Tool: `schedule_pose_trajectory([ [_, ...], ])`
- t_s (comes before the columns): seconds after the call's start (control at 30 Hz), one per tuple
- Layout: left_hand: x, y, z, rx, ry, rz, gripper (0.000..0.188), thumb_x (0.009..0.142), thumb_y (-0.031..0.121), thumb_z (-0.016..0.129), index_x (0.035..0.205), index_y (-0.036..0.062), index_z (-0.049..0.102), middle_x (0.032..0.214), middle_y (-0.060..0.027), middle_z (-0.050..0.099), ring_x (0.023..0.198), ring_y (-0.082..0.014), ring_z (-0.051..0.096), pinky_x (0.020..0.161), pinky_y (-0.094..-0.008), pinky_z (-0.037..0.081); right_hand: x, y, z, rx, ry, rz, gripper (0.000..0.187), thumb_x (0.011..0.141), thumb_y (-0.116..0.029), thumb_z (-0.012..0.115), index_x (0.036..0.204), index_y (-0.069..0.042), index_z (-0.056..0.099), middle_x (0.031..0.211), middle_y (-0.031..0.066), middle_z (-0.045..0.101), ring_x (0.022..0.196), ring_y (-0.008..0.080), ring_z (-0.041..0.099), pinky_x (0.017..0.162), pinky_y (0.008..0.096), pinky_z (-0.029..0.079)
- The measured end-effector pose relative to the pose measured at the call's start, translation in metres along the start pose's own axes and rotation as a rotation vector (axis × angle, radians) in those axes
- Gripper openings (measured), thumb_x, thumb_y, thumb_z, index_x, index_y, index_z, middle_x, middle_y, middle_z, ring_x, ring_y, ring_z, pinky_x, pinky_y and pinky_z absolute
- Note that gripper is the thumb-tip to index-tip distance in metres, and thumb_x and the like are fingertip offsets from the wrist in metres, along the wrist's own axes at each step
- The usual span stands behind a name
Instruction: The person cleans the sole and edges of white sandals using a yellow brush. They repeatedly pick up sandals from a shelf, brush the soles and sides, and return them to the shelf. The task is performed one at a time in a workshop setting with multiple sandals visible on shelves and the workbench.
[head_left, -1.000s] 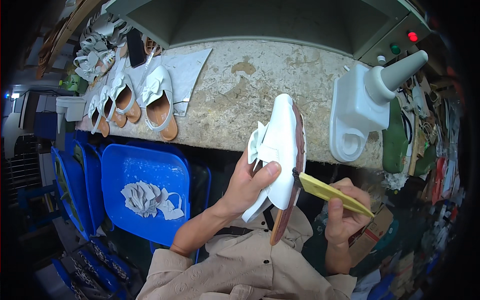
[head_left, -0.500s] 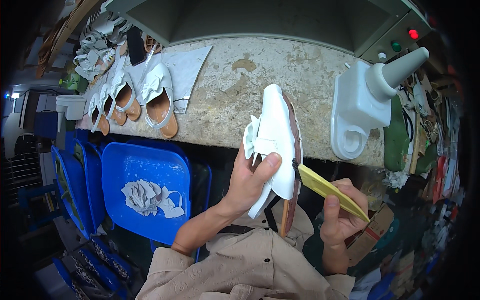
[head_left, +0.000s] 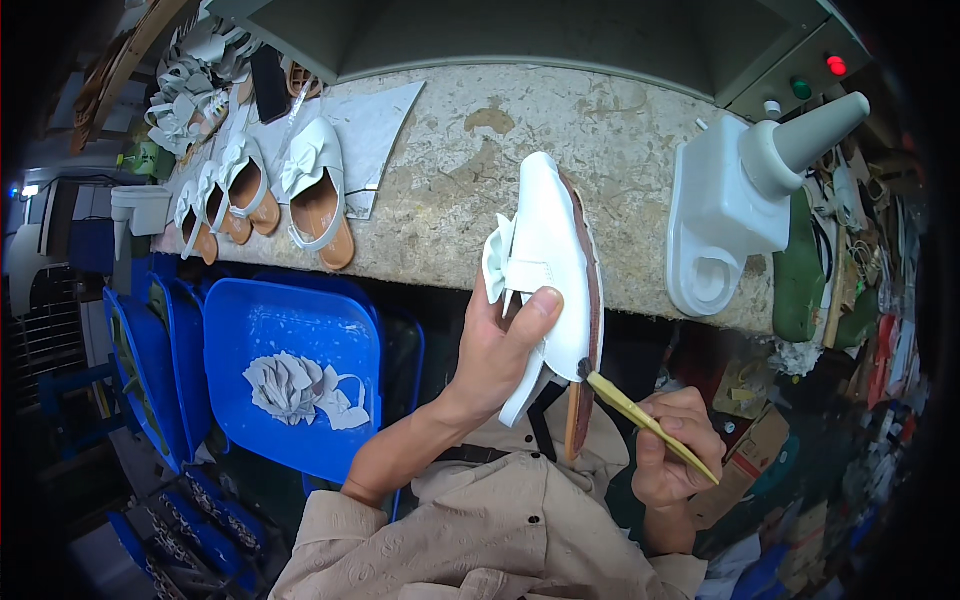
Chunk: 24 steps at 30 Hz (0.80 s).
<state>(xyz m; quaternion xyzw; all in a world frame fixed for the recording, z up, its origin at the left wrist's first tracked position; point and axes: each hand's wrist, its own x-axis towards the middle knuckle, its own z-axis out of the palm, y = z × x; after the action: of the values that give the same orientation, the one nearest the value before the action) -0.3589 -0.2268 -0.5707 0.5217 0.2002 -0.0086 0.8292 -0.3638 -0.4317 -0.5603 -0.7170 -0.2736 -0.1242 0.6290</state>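
Observation:
A white sandal (head_left: pixel 541 235) with a bow is gripped in my left hand (head_left: pixel 497 350), thumb across its upper and fingers mostly hidden behind. It is held on its side, toe away from me, the brown sole edge facing right. My right hand (head_left: pixel 678 447) is closed round a yellow-handled brush (head_left: pixel 640 415). Its dark bristle tip meets the sandal where the white upper joins the sole, near the open rear part.
Several finished-looking white sandals (head_left: pixel 317 185) stand at the left of the worn bench (head_left: pixel 450 215). A white pot with a cone top (head_left: pixel 735 215) is at the right. Left below, a blue chair (head_left: pixel 290 300) carries grey-white pieces (head_left: pixel 290 390). A grey hood (head_left: pixel 520 45) covers the back.
The brush has moved down along the sole seam toward the sandal's rear, and its handle has turned in my right hand. My left hand still holds the sandal, shifted slightly up.

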Motion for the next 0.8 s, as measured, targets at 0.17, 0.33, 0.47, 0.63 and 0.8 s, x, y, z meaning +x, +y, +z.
schedule_pose_trajectory([
  [0.17,0.003,0.001,0.002,0.012,0.012,0.008,0.067,0.092,0.026,0.064,0.143,0.0001,0.029,0.123,-0.0114,0.051,0.110,-0.0157,0.053,0.093,-0.0317,0.046,-0.005,0.002,-0.001,0.032,-0.005,-0.051,0.022,0.082,-0.001,0.072,0.100,0.001,0.060,0.085,0.0189,0.071,0.068,0.0278,0.065,0.059,0.0341,0.056],
  [0.33,0.004,0.002,0.002,0.004,0.018,0.029,0.068,0.092,0.024,0.066,0.143,0.0005,0.029,0.122,-0.0112,0.051,0.109,-0.0158,0.053,0.093,-0.0322,0.046,0.003,0.001,-0.013,-0.050,-0.150,-0.141,0.024,0.075,-0.001,0.074,0.096,-0.001,0.063,0.094,0.0183,0.071,0.076,0.0292,0.063,0.063,0.0364,0.058],
  [0.47,0.006,0.008,0.001,-0.006,0.000,0.033,0.068,0.091,0.023,0.066,0.143,0.0005,0.028,0.122,-0.0111,0.051,0.109,-0.0160,0.053,0.092,-0.0326,0.047,0.010,0.000,-0.021,-0.071,-0.212,-0.167,0.020,0.076,0.001,0.071,0.095,-0.002,0.064,0.097,0.0177,0.071,0.077,0.0292,0.062,0.065,0.0369,0.058],
  [0.63,0.007,0.010,0.000,0.007,-0.008,0.062,0.071,0.091,0.023,0.067,0.144,0.0004,0.026,0.122,-0.0121,0.050,0.110,-0.0168,0.053,0.092,-0.0332,0.047,0.012,0.000,-0.013,0.014,-0.081,-0.115,0.017,0.077,-0.002,0.072,0.093,-0.003,0.065,0.095,0.0174,0.071,0.076,0.0281,0.062,0.064,0.0369,0.058],
  [0.8,0.009,0.013,0.000,0.027,-0.019,0.103,0.075,0.089,0.020,0.068,0.145,-0.0002,0.024,0.124,-0.0131,0.049,0.112,-0.0174,0.053,0.095,-0.0337,0.046,0.022,0.000,-0.020,0.028,-0.207,-0.161,0.019,0.077,-0.003,0.073,0.094,-0.003,0.064,0.093,0.0169,0.071,0.076,0.0272,0.062,0.063,0.0360,0.057],
])
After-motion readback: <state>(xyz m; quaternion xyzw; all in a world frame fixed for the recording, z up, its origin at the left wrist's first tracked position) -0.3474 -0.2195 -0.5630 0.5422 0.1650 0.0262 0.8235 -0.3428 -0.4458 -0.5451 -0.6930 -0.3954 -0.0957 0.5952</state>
